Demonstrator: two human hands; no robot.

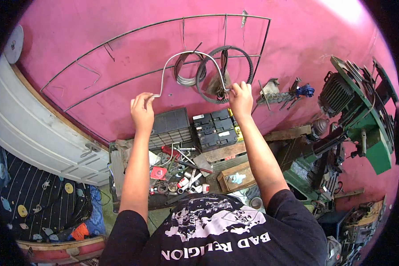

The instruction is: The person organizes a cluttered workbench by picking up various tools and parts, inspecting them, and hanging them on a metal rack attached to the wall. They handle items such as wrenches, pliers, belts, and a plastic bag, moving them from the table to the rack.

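Both my arms reach out over the workbench, holding up a thin silver metal rod point(165, 66) bent into an arch with outturned ends. My left hand point(142, 111) pinches its left end between thumb and fingers. The right end is in the closed fingers of my right hand point(240, 99). Behind the arch, a black toothed belt point(200, 86) and a coil of wire point(185, 81) hang from a dark metal frame point(139, 29) against the pink wall. Part of the right end is hidden by my fingers.
Below my arms, the bench carries black batteries point(215, 128), a dark grey crate point(169, 122), a wooden box point(237, 177), red-handled pliers point(169, 152) and several loose tools. A green machine point(374, 142) stands at the right. To the left are a white door point(40, 133) and patterned black cloth point(40, 199).
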